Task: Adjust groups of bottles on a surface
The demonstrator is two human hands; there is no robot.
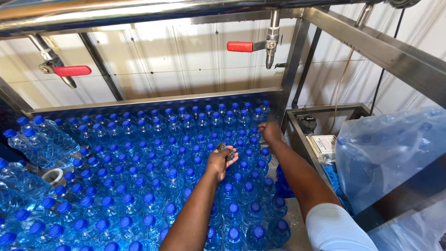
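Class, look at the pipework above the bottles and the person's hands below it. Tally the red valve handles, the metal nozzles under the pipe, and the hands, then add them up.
Red valve handles: 2 (left handle, right handle)
Metal nozzles: 2 (left nozzle, right nozzle)
Hands: 2 (left hand, right hand)
Total: 6

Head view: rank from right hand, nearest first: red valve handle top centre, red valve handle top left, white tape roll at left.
From the right hand:
1. Red valve handle, top centre, above the hand on the pipe.
2. Red valve handle, top left, far across the bottles.
3. White tape roll, at the left edge among the bottles, slightly farther.
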